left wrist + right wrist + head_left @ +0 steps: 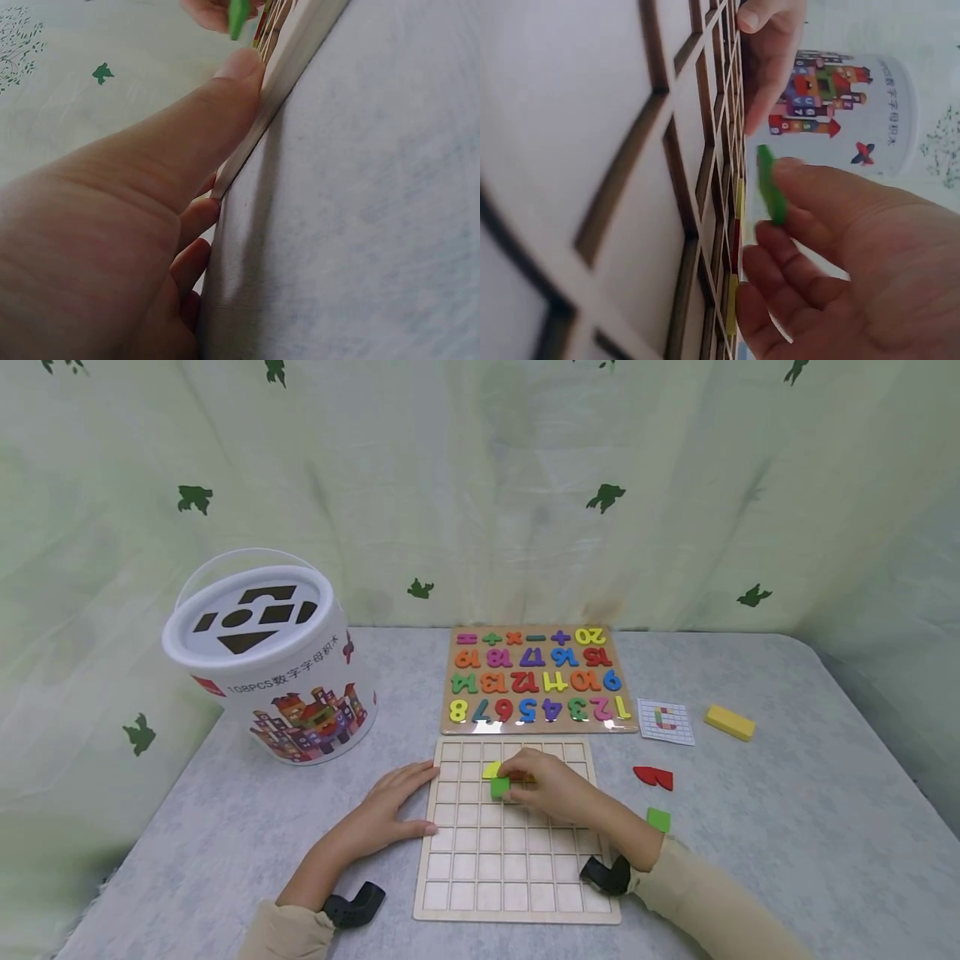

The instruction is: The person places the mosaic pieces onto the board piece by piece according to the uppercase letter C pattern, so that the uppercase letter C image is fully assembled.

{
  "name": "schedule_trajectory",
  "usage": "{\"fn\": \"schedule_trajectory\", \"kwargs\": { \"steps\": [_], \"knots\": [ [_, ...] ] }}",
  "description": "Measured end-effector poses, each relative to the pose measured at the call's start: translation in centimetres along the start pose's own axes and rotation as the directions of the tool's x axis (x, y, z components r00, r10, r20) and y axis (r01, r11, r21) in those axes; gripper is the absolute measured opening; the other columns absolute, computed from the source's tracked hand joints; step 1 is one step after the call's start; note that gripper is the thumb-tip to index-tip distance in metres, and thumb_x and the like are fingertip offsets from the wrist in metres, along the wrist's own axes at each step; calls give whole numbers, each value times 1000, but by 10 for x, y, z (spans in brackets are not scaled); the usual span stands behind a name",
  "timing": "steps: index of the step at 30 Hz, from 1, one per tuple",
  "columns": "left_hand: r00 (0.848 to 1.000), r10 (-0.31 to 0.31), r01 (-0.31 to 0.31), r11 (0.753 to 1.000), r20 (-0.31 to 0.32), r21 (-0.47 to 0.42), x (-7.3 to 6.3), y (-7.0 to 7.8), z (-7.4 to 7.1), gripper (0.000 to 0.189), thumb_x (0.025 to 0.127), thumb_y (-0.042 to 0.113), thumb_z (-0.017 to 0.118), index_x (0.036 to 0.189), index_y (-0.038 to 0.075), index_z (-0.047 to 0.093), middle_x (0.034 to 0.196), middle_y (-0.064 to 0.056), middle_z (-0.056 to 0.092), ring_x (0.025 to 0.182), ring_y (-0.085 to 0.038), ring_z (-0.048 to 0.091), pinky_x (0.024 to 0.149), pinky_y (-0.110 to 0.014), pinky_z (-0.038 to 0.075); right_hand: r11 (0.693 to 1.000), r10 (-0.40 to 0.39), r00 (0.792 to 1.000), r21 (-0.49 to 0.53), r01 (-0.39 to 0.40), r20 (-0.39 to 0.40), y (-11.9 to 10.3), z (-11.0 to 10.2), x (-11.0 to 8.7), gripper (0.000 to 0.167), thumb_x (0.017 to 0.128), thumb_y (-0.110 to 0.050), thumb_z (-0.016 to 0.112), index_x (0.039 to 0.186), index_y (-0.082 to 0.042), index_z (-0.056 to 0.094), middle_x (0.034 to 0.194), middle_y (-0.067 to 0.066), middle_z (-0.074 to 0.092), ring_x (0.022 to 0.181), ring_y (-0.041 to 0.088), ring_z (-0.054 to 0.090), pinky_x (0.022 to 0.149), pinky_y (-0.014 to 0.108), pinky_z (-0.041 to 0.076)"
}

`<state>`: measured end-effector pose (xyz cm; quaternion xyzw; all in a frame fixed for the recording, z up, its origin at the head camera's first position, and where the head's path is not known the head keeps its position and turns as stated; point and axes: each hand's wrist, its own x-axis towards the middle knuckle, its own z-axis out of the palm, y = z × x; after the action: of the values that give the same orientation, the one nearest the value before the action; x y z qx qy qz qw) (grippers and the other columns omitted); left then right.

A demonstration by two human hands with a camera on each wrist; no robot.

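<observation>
A wooden grid board [480,894] lies on the table. My right hand [553,783] pinches a green square tile [499,788] between thumb and fingers above the upper part of the board; the right wrist view shows the tile [769,186] tilted and apart from the grid. Beside it a yellow piece [491,769] sits in a grid cell. In the right wrist view, a red piece [737,234] and another yellow piece [732,304] lie in cells too. My left hand [384,808] rests at the board's left edge, fingers spread, its thumb [225,97] touching the rim.
A number puzzle board [542,695] lies behind the grid. To its right are a pattern card [666,722] and a yellow block [730,723]. Red pieces [653,777] and a green tile [658,820] lie right of the grid. A white bucket [300,693] stands at left.
</observation>
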<state>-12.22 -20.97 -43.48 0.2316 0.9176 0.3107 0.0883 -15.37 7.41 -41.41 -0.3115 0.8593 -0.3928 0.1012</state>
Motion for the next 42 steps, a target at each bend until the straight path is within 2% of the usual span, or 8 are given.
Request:
{"fn": "schedule_trajectory", "kwargs": {
  "steps": [8,14,18,25,28,31,36,42],
  "knots": [
    [1000,-11,11,1000,2,-1,0,0,0,82,73,56,62,140,17,33,145,-5,26,132,-30,17,102,-54,14,991,-38,998,-123,43,49,7,5,5,26,82,-22,67,106,-13,63,93,-8,53,83,7,47,73,22,43],
    [1000,-3,3,1000,-1,-2,0,-1,0,82,73,57,62,140,18,34,145,-4,26,132,-29,17,103,-54,14,988,-31,999,-152,38,44,4,5,5,24,82,-17,66,105,-13,62,93,-7,52,83,8,47,74,24,43],
    [1000,-3,3,1000,-3,-2,-1,-1,0,82,73,57,62,140,18,34,145,-3,26,132,-29,18,103,-53,15,983,-44,999,-175,49,32,4,7,6,24,83,-20,66,106,-15,63,94,-8,53,83,6,48,73,24,43],
    [1000,3,-3,1000,-6,-1,-1,-1,0,81,74,56,62,140,18,34,144,-3,27,132,-29,18,102,-54,14,974,-55,998,-221,59,23,4,10,8,23,82,-25,66,105,-21,65,88,-11,52,72,6,44,61,22,40],
    [1000,6,-6,1000,-6,-2,0,-1,1,81,74,56,62,140,18,34,144,-3,27,132,-29,18,103,-54,14,972,-51,998,-226,58,36,4,9,7,24,83,-24,66,106,-21,64,88,-11,52,71,7,44,61,22,38],
    [1000,-1,1,1000,-2,-4,0,-2,1,81,74,55,63,140,19,34,145,-3,26,132,-29,17,103,-53,14,979,-33,998,-201,44,62,3,8,5,29,82,-25,66,110,-20,62,92,-10,52,76,7,45,65,23,40],
    [1000,-8,8,1000,3,-9,0,-2,1,80,74,54,63,140,19,34,145,-2,26,132,-28,17,103,-54,13,997,24,996,-76,-17,88,0,1,-1,44,82,-29,66,123,-18,54,101,-7,52,90,8,48,78,27,43],
    [1000,-20,20,1000,12,-13,0,-1,0,81,74,55,63,140,20,33,145,-1,25,132,-26,16,103,-52,14,999,29,999,20,-30,30,-9,-13,-14,51,83,-29,65,129,-16,49,121,-3,50,108,15,47,89,38,42]
  ]
}}
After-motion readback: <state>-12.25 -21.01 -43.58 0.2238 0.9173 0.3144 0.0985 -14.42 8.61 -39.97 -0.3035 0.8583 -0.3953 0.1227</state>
